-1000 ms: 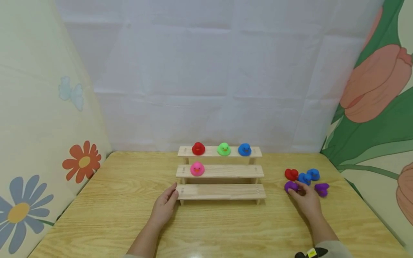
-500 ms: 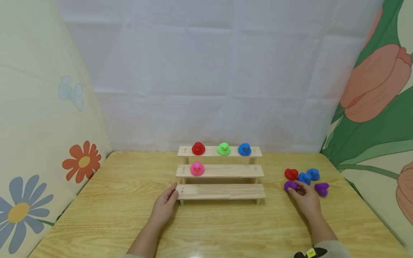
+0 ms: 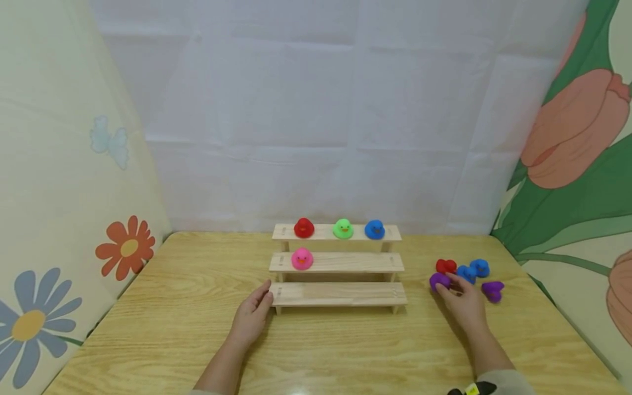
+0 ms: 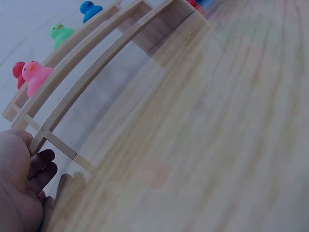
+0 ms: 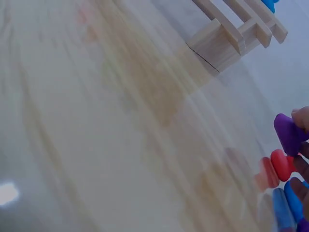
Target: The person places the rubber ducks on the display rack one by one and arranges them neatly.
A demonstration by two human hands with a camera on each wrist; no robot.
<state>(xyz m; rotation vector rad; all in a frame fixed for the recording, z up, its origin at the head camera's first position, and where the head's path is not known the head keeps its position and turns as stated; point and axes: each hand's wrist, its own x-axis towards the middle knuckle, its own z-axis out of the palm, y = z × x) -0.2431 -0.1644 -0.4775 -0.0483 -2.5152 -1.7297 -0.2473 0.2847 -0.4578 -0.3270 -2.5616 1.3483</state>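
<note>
A three-step wooden display shelf (image 3: 340,293) stands on the table. My left hand (image 3: 253,317) holds the left end of its lowest step; in the left wrist view, thumb and fingers (image 4: 43,171) lie around the board's end. At the right, my right hand (image 3: 466,307) pinches a purple rubber duck (image 3: 439,282) between thumb and fingers. The right wrist view has this purple duck (image 5: 288,135) raised over a red duck (image 5: 280,164). Red (image 3: 303,228), green (image 3: 343,229) and blue (image 3: 374,230) ducks sit on the top step, with a pink duck (image 3: 302,259) at the middle step's left.
Beside my right hand lie a red duck (image 3: 446,266), two blue ducks (image 3: 480,267) and another purple duck (image 3: 492,291) on its side. White cloth (image 3: 316,120) hangs behind the wood-grain table (image 3: 197,274). Flower-printed cloths flank both sides.
My right hand has moved slightly left and away from me with the purple duck, coming off the tabletop. My left hand and the shelf have stayed in place.
</note>
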